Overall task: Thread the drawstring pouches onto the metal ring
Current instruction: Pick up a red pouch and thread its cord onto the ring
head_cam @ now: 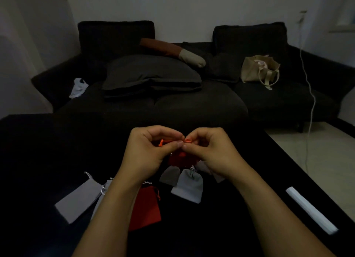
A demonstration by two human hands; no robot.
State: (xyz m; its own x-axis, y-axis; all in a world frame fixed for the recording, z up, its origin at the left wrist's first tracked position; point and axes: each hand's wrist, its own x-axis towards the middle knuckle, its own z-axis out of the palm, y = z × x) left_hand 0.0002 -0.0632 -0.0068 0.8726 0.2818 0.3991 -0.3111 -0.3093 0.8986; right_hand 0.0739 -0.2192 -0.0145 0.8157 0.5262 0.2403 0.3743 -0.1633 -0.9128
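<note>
Pouches first: a small red fabric drawstring pouch (177, 158) hangs between both hands, above the black tabletop (38, 151), w/ its orange drawstring (163, 142) pulled sideways. Left hand (148, 151) pinches the cord between thumb and forefinger, other fingers curled in; right hand (208, 151) pinches the other end of the cord the same way, fingertips of both hands nearly touching. Metal ring itself can't be made out, prob hidden behind the fingers or too dark to tell.

Below the hands, two grey fabric pouches (189, 185) hang or lie just under the red one; can't tell if they're already on the ring. Still loose on the table: a larger red flat pouch (147, 206) and a grey flat pouch (78, 201) w/ white cord, to the left, partly under the left forearm.

Step in hand, as I judge it: opening the cord loop of the red pouch to feed it onto the ring. Next move prob needs the loop held taut and open w/ one hand while the other guides the ring end through, a fine pinch job in poor light.
</note>
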